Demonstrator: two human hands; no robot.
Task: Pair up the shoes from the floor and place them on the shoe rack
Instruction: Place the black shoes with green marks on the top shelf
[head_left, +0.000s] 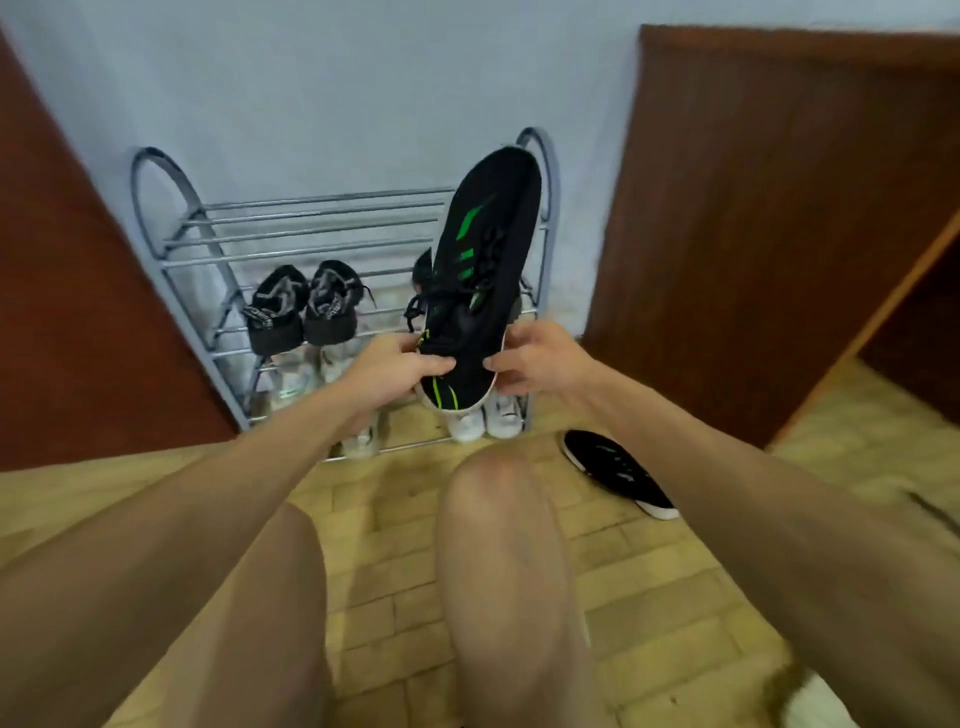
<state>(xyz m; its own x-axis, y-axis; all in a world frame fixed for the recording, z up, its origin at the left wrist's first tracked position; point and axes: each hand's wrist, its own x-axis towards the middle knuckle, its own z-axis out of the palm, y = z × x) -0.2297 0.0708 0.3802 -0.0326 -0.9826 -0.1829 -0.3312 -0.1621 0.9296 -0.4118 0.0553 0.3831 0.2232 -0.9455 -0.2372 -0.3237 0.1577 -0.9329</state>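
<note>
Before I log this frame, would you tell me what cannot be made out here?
- Head view: a dark shoe on the shoe rack is mostly hidden behind the held black sneaker.
- White shoes on the lowest tier: partly covered by that sneaker and both hands.
- Pale shoes at lower left: blurred.

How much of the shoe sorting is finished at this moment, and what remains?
Done: a dark pair sits on the grey metal shoe rack; white shoes lower down. In hand: both hands hold a black sneaker with green stripes. Left: its black mate lies on the tiled floor.
</note>
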